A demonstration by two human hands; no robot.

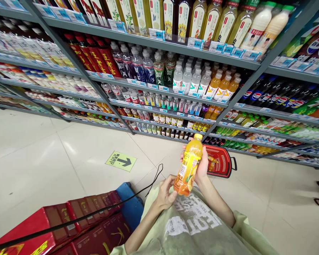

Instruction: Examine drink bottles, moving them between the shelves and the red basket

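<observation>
The orange-drink bottle (189, 166) tilts in midair by the left edge of the red basket (224, 157), clasped by the right hand (202, 168); I cannot tell whether the left hand (165, 194), at its base, grips. Slack fingers could drop it.

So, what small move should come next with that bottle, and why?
Probably lower the bottle toward the red basket: the right hand is wrapped around it, the left hand is at its base, and orange-coloured items lie in the basket just beyond.
</observation>
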